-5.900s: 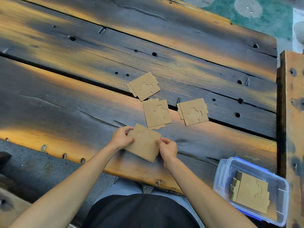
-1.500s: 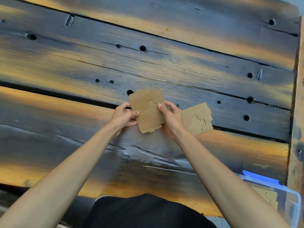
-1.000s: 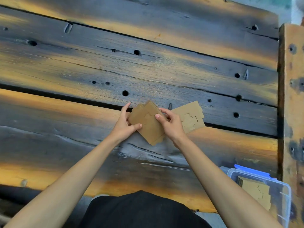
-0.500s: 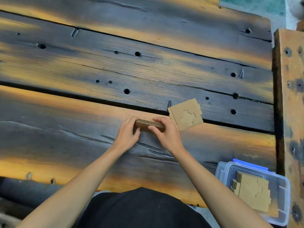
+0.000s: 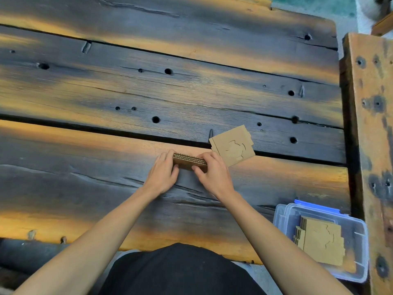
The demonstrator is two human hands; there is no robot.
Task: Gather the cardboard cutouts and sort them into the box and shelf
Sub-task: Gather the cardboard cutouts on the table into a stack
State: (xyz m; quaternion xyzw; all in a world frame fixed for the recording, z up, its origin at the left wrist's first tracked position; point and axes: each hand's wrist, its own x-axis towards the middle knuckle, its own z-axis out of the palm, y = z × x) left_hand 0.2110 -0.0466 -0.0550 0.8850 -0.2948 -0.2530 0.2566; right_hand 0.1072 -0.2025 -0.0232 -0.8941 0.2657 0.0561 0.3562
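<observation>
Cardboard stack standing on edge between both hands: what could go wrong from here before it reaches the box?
1. The stack is pinched only at its ends by the left hand and right hand; middle sheets could slip out on lifting.
2. The loose cutout beside the right hand lies across a plank gap and might get nudged or left behind.
3. The plastic box sits at the table's corner, so dropping cutouts in could shove it.

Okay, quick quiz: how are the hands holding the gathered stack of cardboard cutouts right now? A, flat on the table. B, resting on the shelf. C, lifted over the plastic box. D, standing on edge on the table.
D: the left hand and right hand pinch the stack upright, its corrugated edges facing up, on the wooden table.
</observation>
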